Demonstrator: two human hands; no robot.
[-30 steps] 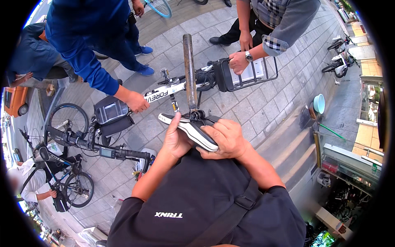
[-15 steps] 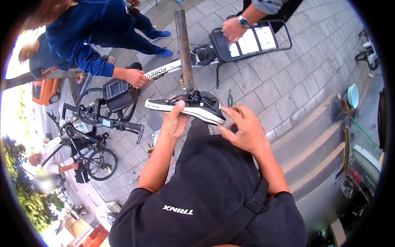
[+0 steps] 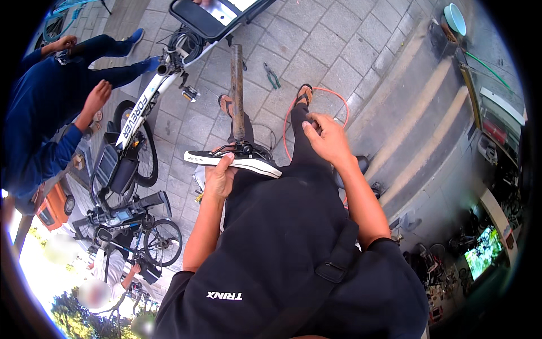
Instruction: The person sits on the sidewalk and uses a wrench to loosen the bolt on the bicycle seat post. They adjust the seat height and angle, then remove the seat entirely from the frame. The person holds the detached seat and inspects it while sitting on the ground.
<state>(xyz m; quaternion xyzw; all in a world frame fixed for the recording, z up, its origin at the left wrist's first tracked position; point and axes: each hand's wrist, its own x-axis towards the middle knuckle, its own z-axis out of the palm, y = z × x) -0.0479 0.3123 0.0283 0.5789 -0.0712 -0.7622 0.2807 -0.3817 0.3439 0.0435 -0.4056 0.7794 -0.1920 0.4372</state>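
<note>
In my left hand is a black and white bicycle saddle, gripped at its left part with the thumb on top. A long, worn brown seatpost is fixed to the saddle's underside and points away from me. My right hand hangs to the right of the saddle, over my right thigh, fingers loosely bent and apart with nothing in them. Ahead stands a white bicycle frame with no saddle at its seat tube opening.
Pliers and a red hose lie on the paving. A person in dark blue stands at the left. A rear rack is at the top. Steps rise on the right, near a light green basin.
My right hand has come away from the saddle's right end to the right. My left hand still holds the saddle. The view has turned, and the blue-clad person's hand has left the white frame.
</note>
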